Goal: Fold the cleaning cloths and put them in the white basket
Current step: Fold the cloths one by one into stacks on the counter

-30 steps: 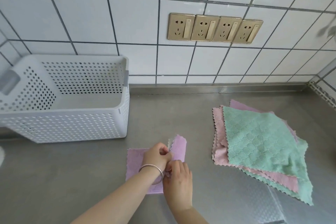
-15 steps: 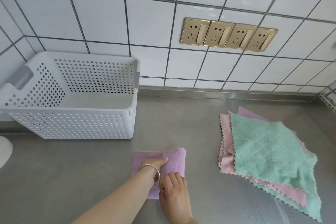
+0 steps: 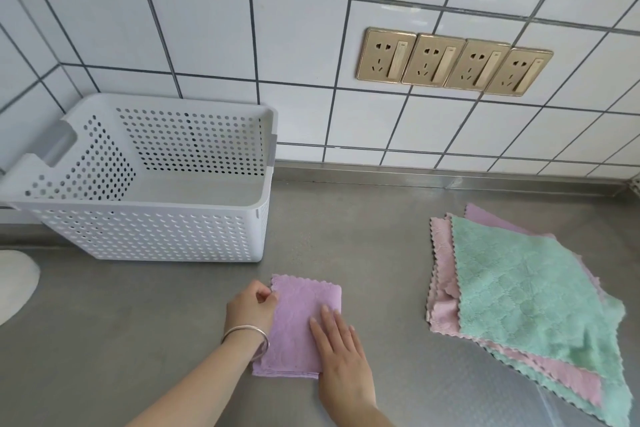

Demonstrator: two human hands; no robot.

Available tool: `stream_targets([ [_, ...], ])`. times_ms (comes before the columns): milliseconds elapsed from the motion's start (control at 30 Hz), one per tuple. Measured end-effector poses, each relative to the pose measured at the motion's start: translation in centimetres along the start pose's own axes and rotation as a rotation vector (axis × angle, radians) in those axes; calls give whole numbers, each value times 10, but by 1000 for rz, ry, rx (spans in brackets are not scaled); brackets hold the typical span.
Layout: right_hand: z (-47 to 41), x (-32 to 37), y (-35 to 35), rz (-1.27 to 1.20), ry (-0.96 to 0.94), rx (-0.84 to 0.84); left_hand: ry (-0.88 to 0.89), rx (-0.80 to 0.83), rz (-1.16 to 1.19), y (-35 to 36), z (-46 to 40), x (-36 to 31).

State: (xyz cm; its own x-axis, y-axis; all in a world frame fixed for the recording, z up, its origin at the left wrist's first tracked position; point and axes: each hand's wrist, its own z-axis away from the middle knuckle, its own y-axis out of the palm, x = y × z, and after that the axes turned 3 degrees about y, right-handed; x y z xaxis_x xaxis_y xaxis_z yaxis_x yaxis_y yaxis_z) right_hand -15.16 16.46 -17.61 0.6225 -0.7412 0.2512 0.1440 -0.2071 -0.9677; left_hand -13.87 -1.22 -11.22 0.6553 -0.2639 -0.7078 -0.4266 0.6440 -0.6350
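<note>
The right hand (image 3: 341,354) pressed flat, fingers (image 3: 329,317) straight, on the folded purple cloth (image 3: 298,326) on the counter (image 3: 374,253); the left hand (image 3: 251,310) pinched its left edge. Folding looked finished. Next: lift it into the empty basket (image 3: 156,236), beyond the left fingers. The stack (image 3: 519,295) waited right of the right fingers.

No readable text, label, brand, number or sign is found. The four gold wall sockets (image 3: 454,61), set in a row above the steel counter (image 3: 346,236), are unmarked; only slots and rocker switches are shown.
</note>
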Motion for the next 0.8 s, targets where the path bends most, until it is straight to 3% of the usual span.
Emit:
stream_targets([
  [367, 4, 1, 19, 50, -9, 130, -103, -78, 103, 15, -7, 40],
  [467, 7, 1, 16, 56, -42, 114, -86, -70, 0, 16, -7, 46],
  [533, 9, 0, 15, 68, -54, 87, 41, -138, -131, 19, -4, 52],
  [600, 8, -2, 14, 72, -71, 40, 280, -184, -304, 25, 3, 63],
  [733, 10, -8, 20, 56, -89, 54, 702, 21, -640, 41, 36, 92],
  [800, 13, -9, 23, 41, -80, 67, 760, 87, -728, 49, 43, 107],
])
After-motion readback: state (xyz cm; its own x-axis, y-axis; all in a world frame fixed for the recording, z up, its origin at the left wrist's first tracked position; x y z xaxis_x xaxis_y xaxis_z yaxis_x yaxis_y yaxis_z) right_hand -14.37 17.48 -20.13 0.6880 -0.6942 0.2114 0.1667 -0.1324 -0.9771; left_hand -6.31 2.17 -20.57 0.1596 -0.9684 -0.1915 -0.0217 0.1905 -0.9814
